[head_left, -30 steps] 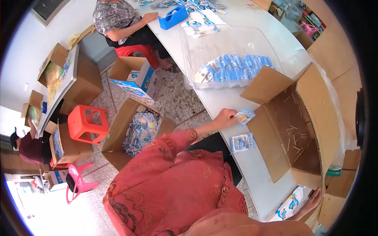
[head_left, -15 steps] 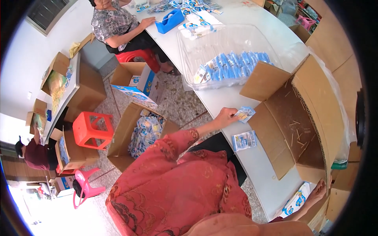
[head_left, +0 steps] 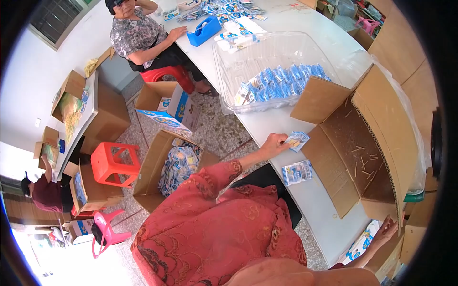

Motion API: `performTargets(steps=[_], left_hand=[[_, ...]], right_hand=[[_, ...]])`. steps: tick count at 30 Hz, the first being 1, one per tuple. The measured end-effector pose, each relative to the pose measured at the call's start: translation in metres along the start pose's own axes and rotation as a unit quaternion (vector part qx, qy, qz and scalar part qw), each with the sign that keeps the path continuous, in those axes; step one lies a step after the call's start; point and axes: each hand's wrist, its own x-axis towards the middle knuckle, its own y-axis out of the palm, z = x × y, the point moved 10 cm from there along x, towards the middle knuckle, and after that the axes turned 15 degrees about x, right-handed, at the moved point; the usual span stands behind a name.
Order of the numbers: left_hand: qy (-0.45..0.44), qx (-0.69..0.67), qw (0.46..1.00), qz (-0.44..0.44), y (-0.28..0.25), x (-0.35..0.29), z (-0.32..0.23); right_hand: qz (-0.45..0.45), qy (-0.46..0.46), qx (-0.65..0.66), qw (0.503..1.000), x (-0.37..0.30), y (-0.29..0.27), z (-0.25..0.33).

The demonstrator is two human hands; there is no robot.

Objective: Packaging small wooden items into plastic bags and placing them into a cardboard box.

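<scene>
My left hand (head_left: 275, 146) is closed on the edge of a small clear packet (head_left: 297, 140) with a blue-striped border and tan contents, held just above the white table. A similar packet (head_left: 296, 172) lies flat on the table nearer to me. At the right, my right hand (head_left: 383, 233) grips the near edge of an open cardboard box (head_left: 341, 178); part of its fingers is hidden by the box wall. The box lies on its side, its mouth toward my left hand, with several thin pale sticks inside. Beside my right wrist lies a blue-and-white printed pack (head_left: 363, 241).
A clear plastic tub (head_left: 224, 71) of blue-striped packets stands beyond the box. Past it are a blue tape dispenser (head_left: 204, 31) and a seated person (head_left: 138, 40). On the floor, left, are a carton of packets (head_left: 143, 183) and a red stool (head_left: 112, 162). Another person (head_left: 47, 193) works farther left.
Both my hands keep nearly the same place and grip. The view has shifted slightly, and the seated person's head has come further into view.
</scene>
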Motion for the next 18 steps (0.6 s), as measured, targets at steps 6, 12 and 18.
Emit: performTargets(steps=[6,12,18], left_hand=[[-0.002,0.009,1.0,-0.002,0.004,0.0,0.01],[0.007,-0.013,1.0,-0.003,0.003,0.0,0.002],[0.008,0.004,1.0,-0.003,-0.004,-0.002,-0.004]], right_hand=[[-0.006,0.01,-0.01,1.0,0.0,0.004,0.02],[-0.011,0.007,-0.004,1.0,-0.004,0.005,0.024],[-0.013,-0.002,-0.024,1.0,-0.003,0.006,0.025]])
